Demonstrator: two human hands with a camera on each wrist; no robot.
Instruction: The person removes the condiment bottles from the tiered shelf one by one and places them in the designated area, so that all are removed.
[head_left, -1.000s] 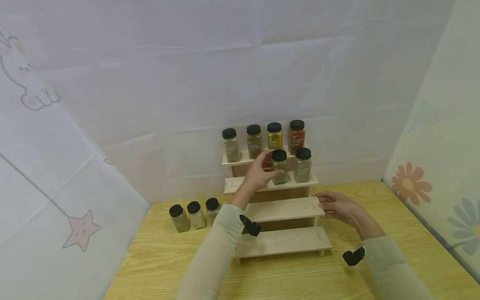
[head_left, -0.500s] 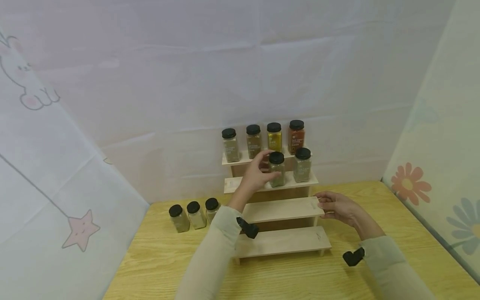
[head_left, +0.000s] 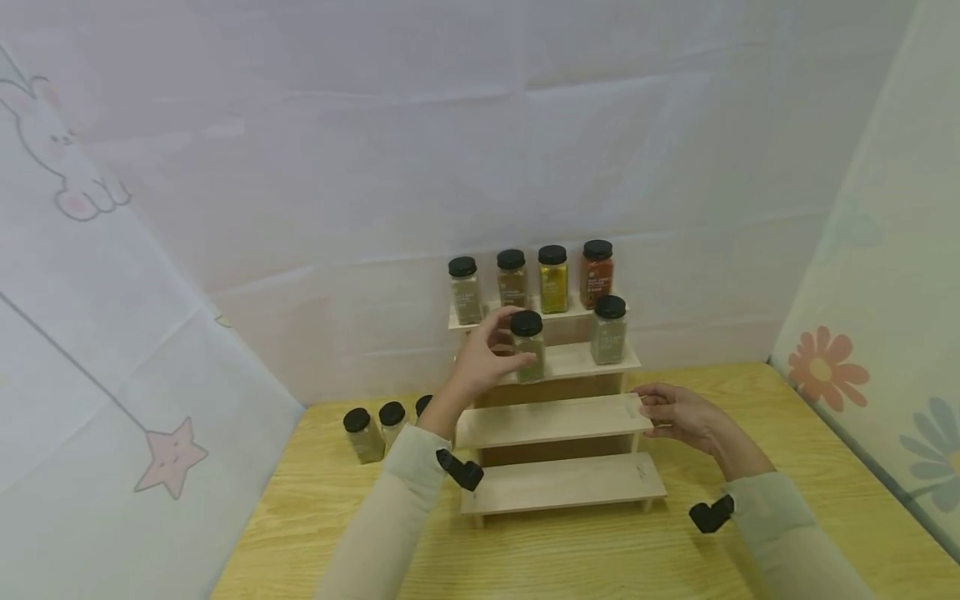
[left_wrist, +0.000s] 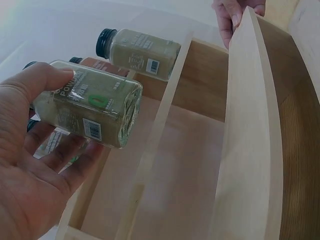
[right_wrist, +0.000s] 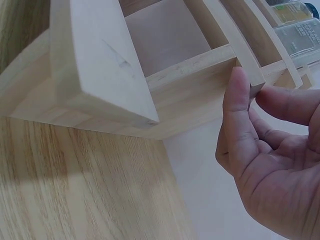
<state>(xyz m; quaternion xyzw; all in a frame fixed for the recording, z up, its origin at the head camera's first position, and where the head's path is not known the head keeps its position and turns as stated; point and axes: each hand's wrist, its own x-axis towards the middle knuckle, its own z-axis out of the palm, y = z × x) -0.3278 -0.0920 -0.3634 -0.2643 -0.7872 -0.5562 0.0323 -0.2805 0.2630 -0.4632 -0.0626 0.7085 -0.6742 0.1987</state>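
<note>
Jar of square clear glass, black-lidded and filled with olive-brown powder, is gripped in the left hand at the second shelf from the top of a four-step pale wooden rack. Thumb on one side, fingers round the other: a hold that leaves the base free. Whether the base touches wood cannot be told. Right hand pinches the right end of the third shelf between thumb and forefinger, presumably to steady the light frame against knocks. A matching square glass jar with greyish powder stands upright at the right end of the second shelf. Above, four black-lidded glass jars, contents tan to yellow to red, stand spaced in a row, likely so each label reads past the step below. Three more black-lidded jars stand left of the rack on the yellow wood-grain bench, partly hidden by the pale sleeve.
</note>
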